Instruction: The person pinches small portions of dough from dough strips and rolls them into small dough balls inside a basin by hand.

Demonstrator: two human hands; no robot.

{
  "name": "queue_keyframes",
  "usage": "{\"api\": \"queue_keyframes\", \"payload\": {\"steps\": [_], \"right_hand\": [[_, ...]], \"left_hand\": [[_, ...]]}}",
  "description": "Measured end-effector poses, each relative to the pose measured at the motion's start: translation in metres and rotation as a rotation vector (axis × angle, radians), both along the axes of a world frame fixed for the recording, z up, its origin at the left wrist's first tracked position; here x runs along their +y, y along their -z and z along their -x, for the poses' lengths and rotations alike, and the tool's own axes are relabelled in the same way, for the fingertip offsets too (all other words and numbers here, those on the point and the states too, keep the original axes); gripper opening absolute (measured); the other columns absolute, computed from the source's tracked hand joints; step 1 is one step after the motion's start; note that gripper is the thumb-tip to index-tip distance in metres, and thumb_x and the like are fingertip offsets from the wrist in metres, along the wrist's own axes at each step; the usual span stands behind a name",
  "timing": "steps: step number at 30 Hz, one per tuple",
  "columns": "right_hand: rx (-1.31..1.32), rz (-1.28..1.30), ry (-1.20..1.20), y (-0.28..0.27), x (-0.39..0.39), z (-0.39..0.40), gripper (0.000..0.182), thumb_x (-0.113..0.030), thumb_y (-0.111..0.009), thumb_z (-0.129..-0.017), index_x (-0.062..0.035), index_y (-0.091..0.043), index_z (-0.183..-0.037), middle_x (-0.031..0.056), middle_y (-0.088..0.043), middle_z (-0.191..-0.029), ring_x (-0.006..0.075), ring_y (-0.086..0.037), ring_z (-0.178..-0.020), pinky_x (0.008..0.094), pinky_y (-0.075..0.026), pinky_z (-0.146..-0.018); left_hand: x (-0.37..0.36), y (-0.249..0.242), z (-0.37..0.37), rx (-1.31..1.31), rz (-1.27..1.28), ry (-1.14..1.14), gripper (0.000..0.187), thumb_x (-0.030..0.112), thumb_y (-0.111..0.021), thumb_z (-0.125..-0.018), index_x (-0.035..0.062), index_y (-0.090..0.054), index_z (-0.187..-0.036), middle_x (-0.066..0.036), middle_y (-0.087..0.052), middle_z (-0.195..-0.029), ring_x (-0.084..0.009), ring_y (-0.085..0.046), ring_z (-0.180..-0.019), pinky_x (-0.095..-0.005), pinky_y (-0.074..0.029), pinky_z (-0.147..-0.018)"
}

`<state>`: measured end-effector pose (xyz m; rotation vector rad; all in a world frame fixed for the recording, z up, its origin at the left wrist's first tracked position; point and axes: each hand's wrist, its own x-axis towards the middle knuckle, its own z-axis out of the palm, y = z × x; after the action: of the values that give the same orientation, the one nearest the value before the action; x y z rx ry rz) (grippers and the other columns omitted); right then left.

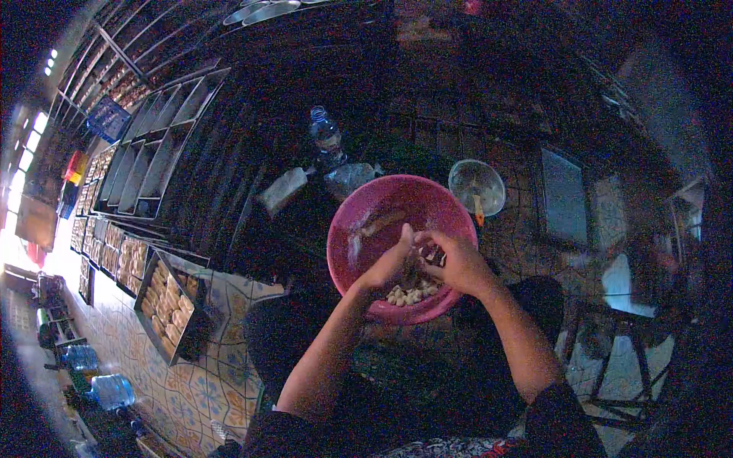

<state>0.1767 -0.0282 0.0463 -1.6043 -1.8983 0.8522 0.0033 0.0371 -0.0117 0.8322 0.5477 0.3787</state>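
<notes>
A pink plastic basin (pixel 359 206) rests between my knees. Small pale lumps (pixel 408 295), which look like peeled garlic cloves, lie in the near part of its bottom. Over the basin, my left hand (pixel 393 266) is closed with its thumb pointing up. My right hand (pixel 458 263) meets it with curled fingers, close to the left fingertips. Whatever is between the fingers is too small and dark to make out. Right beside the basin's far right rim is a round metal bowl (pixel 477 183) with an orange-handled tool (pixel 479 208) in it.
A plastic bottle (pixel 327 137) and clear plastic bags (pixel 350 177) sit beyond the basin. To the left, a metal tray of bread rolls (pixel 166 309) stands near stacked trays (pixel 145 183). Water jugs (pixel 113 391) are at the lower left, a dark stool frame (pixel 626 351) at the right.
</notes>
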Motion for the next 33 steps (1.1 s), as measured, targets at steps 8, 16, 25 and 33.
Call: {"api": "queue_keyframes", "payload": {"steps": [8, 16, 25, 33], "right_hand": [[-0.028, -0.158, -0.157, 0.019, 0.005, -0.001, 0.039, -0.011, -0.075, -0.082, 0.0014, -0.064, -0.117, 0.0181, -0.064, -0.123, 0.0376, -0.062, -0.114, 0.0424, -0.050, -0.099], [0.073, -0.117, -0.075, 0.022, 0.034, -0.002, 0.024, -0.014, -0.071, -0.087, -0.0037, -0.069, -0.109, 0.0126, -0.070, -0.105, 0.0286, -0.067, -0.103, 0.0399, -0.052, -0.090], [-0.070, -0.221, -0.110, 0.007, 0.025, 0.009, 0.019, -0.018, -0.068, -0.091, -0.0033, -0.066, -0.102, 0.0139, -0.064, -0.094, 0.0326, -0.066, -0.090, 0.0417, -0.053, -0.081], [0.051, -0.092, -0.176, -0.001, 0.049, 0.026, 0.022, -0.019, -0.070, -0.087, -0.0023, -0.063, -0.100, 0.0142, -0.062, -0.092, 0.0317, -0.065, -0.086, 0.0408, -0.052, -0.077]], "left_hand": [[0.000, 0.024, 0.003, 0.260, -0.365, -0.128, 0.070, 0.058, -0.025, -0.107, 0.0022, -0.039, -0.148, -0.018, -0.047, -0.145, -0.0229, -0.046, -0.133, -0.0385, -0.038, -0.111], [0.008, -0.028, 0.031, 0.552, -0.934, -0.014, 0.049, 0.038, -0.063, -0.097, -0.0005, -0.061, -0.126, -0.022, -0.071, -0.111, -0.0323, -0.069, -0.104, -0.0411, -0.051, -0.093], [-0.006, -0.016, 0.025, 0.841, -1.030, 0.109, 0.041, 0.027, -0.068, -0.088, 0.0002, -0.062, -0.118, -0.027, -0.070, -0.102, -0.0453, -0.067, -0.097, -0.0524, -0.053, -0.084], [0.000, -0.022, 0.039, 0.749, -1.019, 0.006, 0.036, 0.022, -0.063, -0.083, 0.0008, -0.065, -0.113, -0.028, -0.070, -0.094, -0.0458, -0.068, -0.091, -0.0534, -0.053, -0.084]]}}
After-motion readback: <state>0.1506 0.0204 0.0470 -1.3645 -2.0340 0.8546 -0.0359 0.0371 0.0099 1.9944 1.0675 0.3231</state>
